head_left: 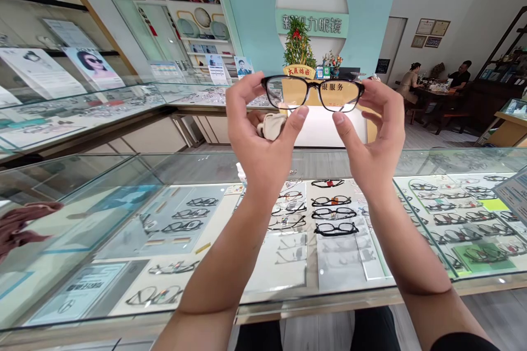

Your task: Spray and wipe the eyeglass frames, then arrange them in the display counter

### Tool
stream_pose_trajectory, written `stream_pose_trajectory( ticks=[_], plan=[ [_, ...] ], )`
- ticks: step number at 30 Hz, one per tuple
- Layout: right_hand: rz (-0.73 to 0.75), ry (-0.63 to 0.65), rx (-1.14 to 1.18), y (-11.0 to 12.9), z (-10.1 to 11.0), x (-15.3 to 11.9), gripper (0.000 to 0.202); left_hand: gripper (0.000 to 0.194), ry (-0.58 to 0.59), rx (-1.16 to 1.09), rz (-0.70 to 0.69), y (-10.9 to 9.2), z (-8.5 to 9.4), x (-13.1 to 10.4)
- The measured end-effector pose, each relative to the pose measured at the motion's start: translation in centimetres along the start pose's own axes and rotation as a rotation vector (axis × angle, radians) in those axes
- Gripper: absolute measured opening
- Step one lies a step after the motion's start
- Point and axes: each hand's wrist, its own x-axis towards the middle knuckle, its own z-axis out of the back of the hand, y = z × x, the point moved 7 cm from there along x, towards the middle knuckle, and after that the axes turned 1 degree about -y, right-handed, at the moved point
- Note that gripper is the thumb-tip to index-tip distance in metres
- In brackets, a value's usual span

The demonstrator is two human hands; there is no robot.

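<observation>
A pair of dark-framed eyeglasses (313, 81) is held up in front of me, above the glass counter. My left hand (261, 120) pinches its left end, and a crumpled off-white cloth (272, 126) is tucked in the palm of that same hand. At the other end of the frame, the fingers of my right hand (373, 126) grip the right corner, with the thumb below the lens. Through the lenses I see the yellow and white desk behind.
Below my arms, a glass display counter (284, 274) holds rows of eyeglasses (335, 213). A brown cloth (24, 225) lies on its left. Another glass case (135, 96) runs along the left wall. A plant (298, 46) stands on the far desk; two people sit at a table on the right.
</observation>
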Motion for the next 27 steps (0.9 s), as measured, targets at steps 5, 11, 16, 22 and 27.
stream_pose_trajectory(
  ticks=[5,11,16,22,27],
  plan=[
    [0.096,-0.04,-0.132,1.1,0.2,-0.2,0.055,0.062,0.032,0.026,-0.055,0.6,-0.5,0.1],
    [0.192,-0.07,-0.278,1.5,0.3,-0.1,0.054,0.069,0.08,0.054,-0.024,1.6,-0.6,0.4],
    [0.18,-0.057,-0.189,0.9,0.2,-0.1,0.051,0.068,0.025,0.057,-0.044,1.6,-0.5,0.0],
    [-0.035,-0.002,0.075,-1.5,-0.3,0.3,0.048,0.075,-0.077,0.107,-0.069,0.9,-0.2,-0.6],
    [-0.113,-0.057,0.153,-1.9,0.3,0.5,0.039,0.074,-0.107,0.049,-0.082,0.4,-0.1,-0.9]
  ],
)
